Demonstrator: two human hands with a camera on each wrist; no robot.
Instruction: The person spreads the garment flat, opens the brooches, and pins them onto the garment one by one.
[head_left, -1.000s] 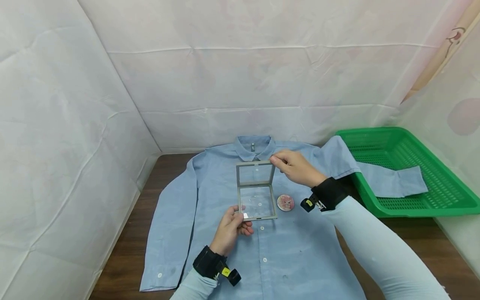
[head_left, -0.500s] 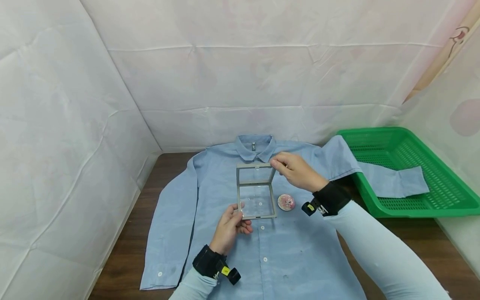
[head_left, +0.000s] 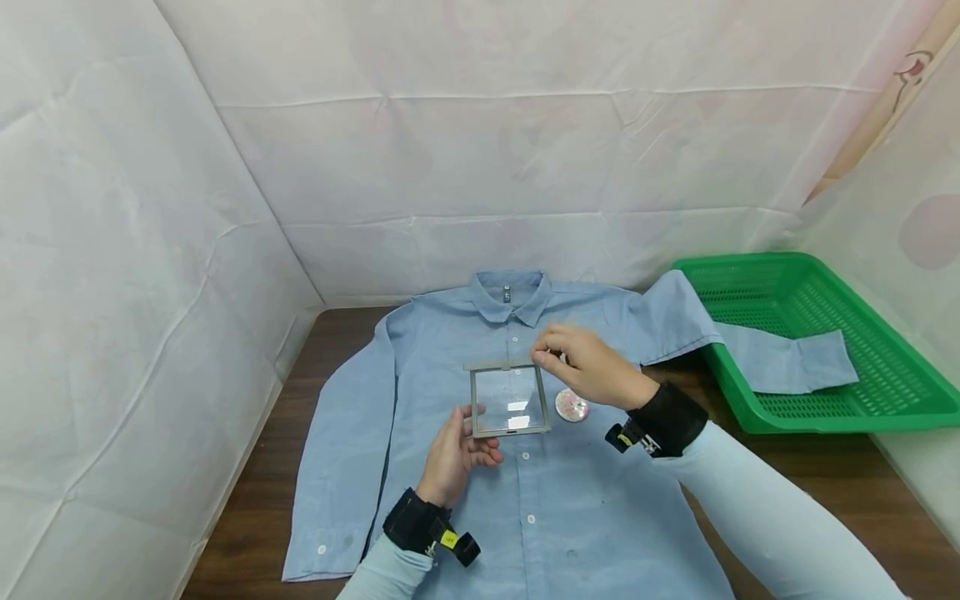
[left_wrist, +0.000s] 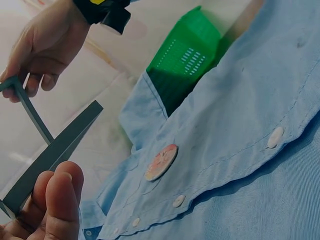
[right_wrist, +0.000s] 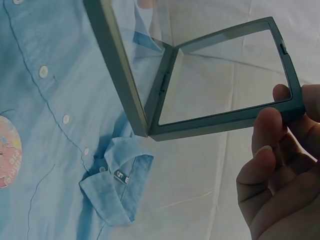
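Note:
A square, hinged display case (head_left: 517, 432) has two grey frames with clear panes. My left hand (head_left: 450, 457) holds its near left corner, thumb and fingers on the frame. With fingertips my right hand (head_left: 592, 367) pinches a corner of the other frame (right_wrist: 215, 125), which stands at an angle to the first in the right wrist view. From the head view that frame looks almost edge-on. The case is over a light blue button-up shirt (head_left: 600, 508) spread out flat. Right of the case, a round pink badge (head_left: 572, 406) lies on the shirt.
A green plastic basket (head_left: 885, 421) stands at the right, with one shirt sleeve (head_left: 787, 362) draped into it. The other sleeve (head_left: 330, 483) lies along the left on the dark wood table (head_left: 247, 517). White sheeting (head_left: 480, 150) walls the back and sides.
My right hand has come down and nearer, tipping the upper frame of the case from face-on to almost edge-on in the head view. The left hand shifts only slightly; the badge stays put.

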